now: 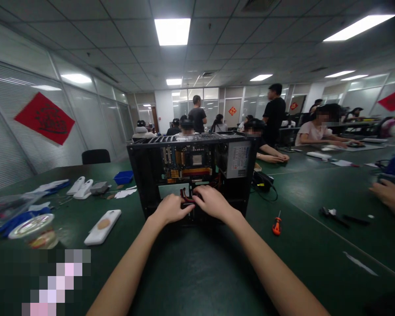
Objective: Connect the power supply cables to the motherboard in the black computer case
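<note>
An open black computer case (pixel 145 175) lies on its side on the green table (pixel 197 272), showing a motherboard (pixel 184 162) and a grey power supply (pixel 238 159). Both my hands reach into its lower front. My left hand (pixel 171 210) is curled, fingers closed near a red cable (pixel 184 195). My right hand (pixel 212 202) is curled beside it, fingers bent over the same dark spot between the hands. What exactly they grip is hidden by the fingers.
A small orange screwdriver (pixel 276 224) lies right of the case, black tools (pixel 332 215) further right. A white phone-like case (pixel 102 227), a blue tray (pixel 123 177) and white parts lie left. Another person's hand (pixel 386 193) rests at the right edge; several people sit behind.
</note>
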The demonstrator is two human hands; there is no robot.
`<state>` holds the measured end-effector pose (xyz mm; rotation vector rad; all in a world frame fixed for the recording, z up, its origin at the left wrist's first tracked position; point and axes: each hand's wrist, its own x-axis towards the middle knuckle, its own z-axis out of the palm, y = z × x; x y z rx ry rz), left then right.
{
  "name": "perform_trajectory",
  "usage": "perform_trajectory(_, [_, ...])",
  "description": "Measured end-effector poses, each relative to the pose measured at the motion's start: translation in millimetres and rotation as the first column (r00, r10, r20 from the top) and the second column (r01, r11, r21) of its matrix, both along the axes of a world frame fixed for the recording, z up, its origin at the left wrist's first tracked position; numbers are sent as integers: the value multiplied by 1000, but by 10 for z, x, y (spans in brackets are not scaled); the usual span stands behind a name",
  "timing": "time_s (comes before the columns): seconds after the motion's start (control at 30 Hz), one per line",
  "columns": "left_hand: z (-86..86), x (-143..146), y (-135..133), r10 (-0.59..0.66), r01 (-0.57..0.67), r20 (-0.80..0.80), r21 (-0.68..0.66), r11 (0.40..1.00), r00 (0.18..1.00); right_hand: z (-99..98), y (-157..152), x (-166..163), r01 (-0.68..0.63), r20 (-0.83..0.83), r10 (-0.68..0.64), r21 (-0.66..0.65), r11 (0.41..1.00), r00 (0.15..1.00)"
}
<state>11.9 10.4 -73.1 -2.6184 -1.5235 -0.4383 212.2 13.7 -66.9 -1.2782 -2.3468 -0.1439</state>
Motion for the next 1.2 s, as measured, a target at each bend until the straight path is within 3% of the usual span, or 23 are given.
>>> perform_trajectory(0.1, [53,-63,6,-63,70,81,-91,993,995,94,150,-238,25,90,-10,-164,986,996])
perform_trajectory(0.27, [56,-132,41,-1,12,131,-80,997,991,48,276,-303,36,113,-12,-210,977,993])
perform_trajectory(0.37, [28,-166,100,25,-7,229,-80,997,973,15,320,-213,-63,21,71,-263,963,997])
perform_trajectory(0.5, [41,-164,133,-45,86,412,-82,993,910,102,377,-135,-173,-235,114,-246,954,965])
perform_trajectory(0.6, [152,-106,99,-87,119,483,-36,992,871,258,365,-94,-262,-499,127,-211,942,857])
perform_trajectory(0.73, [445,61,66,-141,120,562,75,990,815,468,238,25,-552,-760,156,-299,778,631])
perform_trajectory(0.83, [668,209,68,-220,209,682,101,973,697,568,126,121,-617,-826,87,-342,709,558])
perform_trajectory(0.93, [783,295,39,-241,174,747,168,970,619,622,63,184,-613,-835,38,-373,696,550])
perform_trajectory(1.03, [781,288,-41,-252,213,773,154,965,582,650,38,213,-626,-802,72,-403,668,593])
perform_trajectory(1.2, [734,206,-151,-273,169,663,219,961,697,629,23,166,-587,-632,206,-483,650,747])
